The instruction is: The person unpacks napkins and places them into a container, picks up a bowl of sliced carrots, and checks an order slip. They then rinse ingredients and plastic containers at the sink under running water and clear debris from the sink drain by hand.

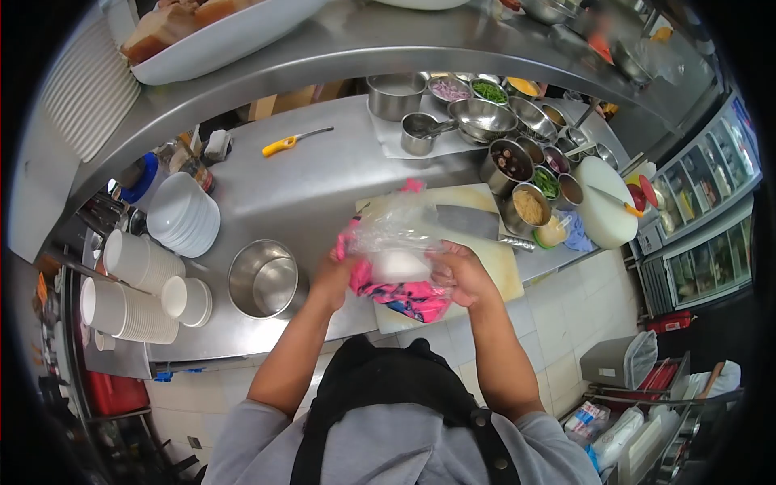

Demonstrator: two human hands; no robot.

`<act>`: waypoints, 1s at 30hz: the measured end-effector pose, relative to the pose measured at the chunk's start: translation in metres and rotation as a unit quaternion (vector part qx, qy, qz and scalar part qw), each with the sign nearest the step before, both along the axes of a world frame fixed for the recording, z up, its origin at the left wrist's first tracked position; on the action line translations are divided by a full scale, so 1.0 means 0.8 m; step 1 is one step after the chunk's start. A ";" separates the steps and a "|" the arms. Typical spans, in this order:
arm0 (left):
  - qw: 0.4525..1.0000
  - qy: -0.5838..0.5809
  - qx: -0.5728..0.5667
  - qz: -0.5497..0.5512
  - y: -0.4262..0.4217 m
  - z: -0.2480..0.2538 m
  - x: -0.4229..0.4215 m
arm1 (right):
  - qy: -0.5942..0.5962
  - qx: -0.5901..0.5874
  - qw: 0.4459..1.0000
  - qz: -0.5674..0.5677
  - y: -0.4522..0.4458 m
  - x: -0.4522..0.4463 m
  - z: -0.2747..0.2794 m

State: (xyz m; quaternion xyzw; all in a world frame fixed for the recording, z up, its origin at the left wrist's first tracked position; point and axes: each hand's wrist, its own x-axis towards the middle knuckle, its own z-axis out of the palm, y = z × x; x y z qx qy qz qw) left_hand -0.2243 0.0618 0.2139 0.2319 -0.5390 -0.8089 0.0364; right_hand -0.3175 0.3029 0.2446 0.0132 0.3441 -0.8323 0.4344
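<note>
Between my two hands is a plastic bag (412, 301), bright pink with dark print and a clear upper part. Something white shows inside its mouth; I cannot make out what it is. My left hand (333, 279) grips the bag's left edge, and my right hand (459, 273) pinches its right edge. The bag is held over a cutting board (493, 279). A cleaver (469, 221) with a wide blade lies on the board behind the bag, its handle pointing right.
Left of the board stands a steel pot (265, 279), with stacked white paper tubs (129, 311) and bowls (184, 214) beyond. A yellow-handled tool (283, 145) lies farther back. Several ingredient containers (509, 162) crowd the right. A steel shelf (339, 56) overhangs the back.
</note>
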 end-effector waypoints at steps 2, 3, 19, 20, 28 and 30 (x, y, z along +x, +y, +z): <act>0.991 0.014 0.130 0.003 -0.009 0.008 -0.001 | 0.232 0.273 0.930 0.085 0.000 0.006 0.012; 0.966 0.032 0.258 0.006 -0.012 0.010 -0.001 | 0.248 0.335 0.906 0.072 0.003 0.007 0.011; 0.991 0.123 -0.040 -0.047 0.072 0.040 -0.017 | 0.603 0.536 0.587 0.059 -0.012 0.064 0.027; 0.991 0.121 -0.038 -0.045 0.070 0.054 -0.012 | 0.584 0.570 0.576 0.036 -0.011 0.068 0.027; 0.972 -0.028 -0.228 -0.050 0.001 -0.029 -0.016 | 0.632 0.521 0.571 0.054 0.035 0.047 -0.036; 0.965 -0.171 -0.171 -0.105 0.004 -0.044 -0.014 | 0.648 0.510 0.566 0.011 0.034 0.050 -0.012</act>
